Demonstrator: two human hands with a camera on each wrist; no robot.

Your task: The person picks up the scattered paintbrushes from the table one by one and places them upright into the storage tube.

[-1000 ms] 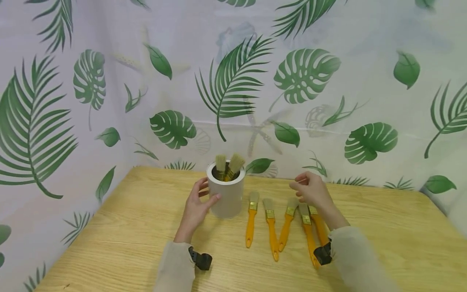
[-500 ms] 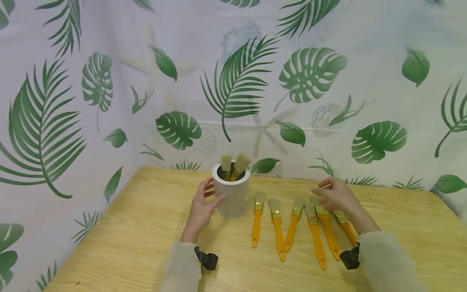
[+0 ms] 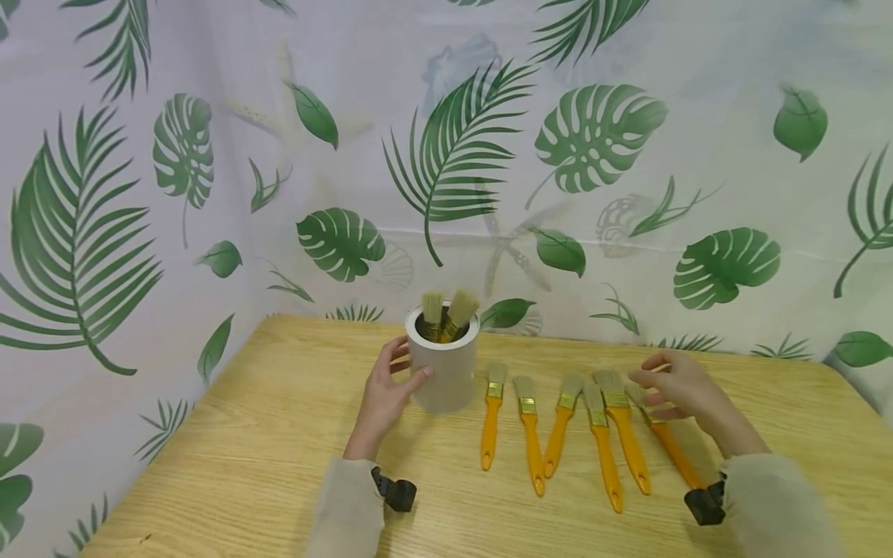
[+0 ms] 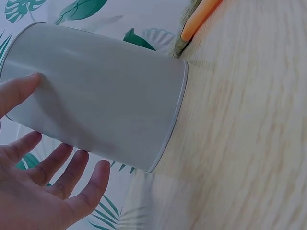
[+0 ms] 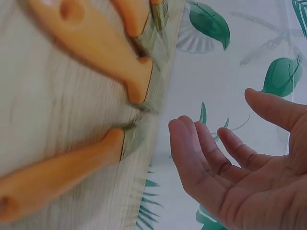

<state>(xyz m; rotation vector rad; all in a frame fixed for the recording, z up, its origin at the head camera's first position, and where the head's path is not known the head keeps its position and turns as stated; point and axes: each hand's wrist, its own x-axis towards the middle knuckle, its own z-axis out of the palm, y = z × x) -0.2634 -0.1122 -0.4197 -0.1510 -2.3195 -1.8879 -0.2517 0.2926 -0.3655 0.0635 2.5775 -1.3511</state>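
The left hand (image 3: 384, 392) grasps the white can (image 3: 445, 384), upright on the tabletop (image 3: 279, 449), two brushes (image 3: 460, 314) inside. The right hand (image 3: 689, 389), fingers released, hovers over the rightmost paintbrush (image 3: 678, 455); five more paintbrushes (image 3: 532, 449) lie between.

In the head view the can (image 3: 443, 381) hides the lower ends of its two brushes (image 3: 462, 311) and the tips of the left hand's (image 3: 382, 389) fingers. A black wrist camera (image 3: 705, 505) covers the rightmost brush's (image 3: 678, 456) handle end. The bottom edge crops the worktop (image 3: 265, 473). The left wrist view crops an orange handle (image 4: 200, 18) at the top; in the right wrist view, bristles (image 5: 139, 138) blur and the right hand (image 5: 244, 175) is cut off.
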